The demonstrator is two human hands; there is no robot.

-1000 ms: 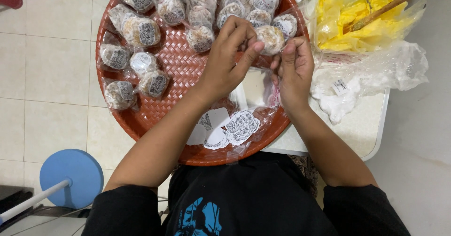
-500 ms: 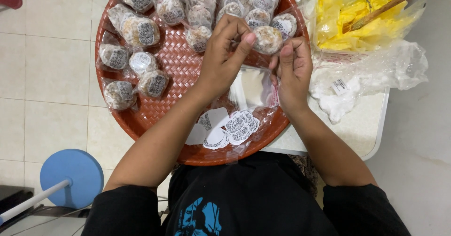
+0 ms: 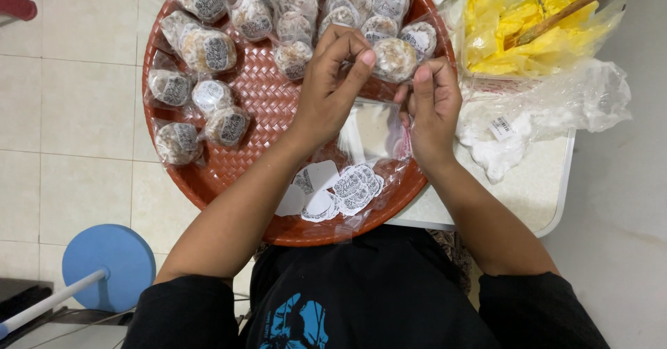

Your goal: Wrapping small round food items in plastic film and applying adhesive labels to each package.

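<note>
A round red woven tray [image 3: 250, 99] rests over my lap and holds several small round cakes, each wrapped in clear plastic with a round label. My left hand [image 3: 333, 85] and my right hand [image 3: 432, 102] meet over the tray's right side. Between their fingertips sits one wrapped cake [image 3: 394, 59]; my left thumb and forefinger pinch its wrapper, and my right fingers hold its other side. Below the hands lies a clear plastic bag [image 3: 372, 130]. Loose round stickers [image 3: 333, 189] lie near the tray's front rim.
A small white table [image 3: 528, 189] stands to the right with yellow food in a clear bag [image 3: 528, 29], a wooden stick [image 3: 570, 5] in it, and crumpled plastic [image 3: 549, 106]. A blue round base with a white pole [image 3: 108, 266] stands on the tiled floor at lower left.
My left fingers have shifted slightly on the cake's wrapper, the thumb now raised over it. The right hand stays in place beside it.
</note>
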